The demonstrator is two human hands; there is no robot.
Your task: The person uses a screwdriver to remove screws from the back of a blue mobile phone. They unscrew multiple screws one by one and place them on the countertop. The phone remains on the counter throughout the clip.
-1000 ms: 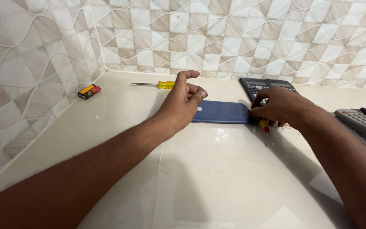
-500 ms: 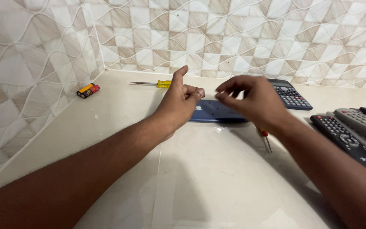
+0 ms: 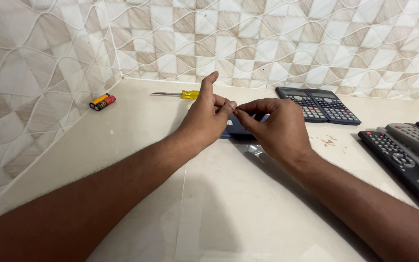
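Observation:
My left hand (image 3: 203,120) and my right hand (image 3: 281,130) meet fingertip to fingertip just above a flat dark blue case (image 3: 233,131) lying on the cream counter (image 3: 229,204). On each hand the thumb and forefinger are pinched together, and the left thumb sticks up. Whatever may sit between the fingertips is too small to see. Most of the blue case is hidden behind both hands. A scrap of clear film (image 3: 254,149) lies beside the case under my right hand.
A yellow-handled screwdriver (image 3: 189,94) lies behind my left hand near the tiled wall. Two batteries (image 3: 103,102) rest at the far left. Two dark calculators (image 3: 299,101) (image 3: 334,106) sit at the back right. Several remote controls (image 3: 398,160) line the right edge.
My right hand let go of a small red screwdriver, left it on the counter, and moved left to meet my left fingertips. My left hand lifted its fingers off the blue case.

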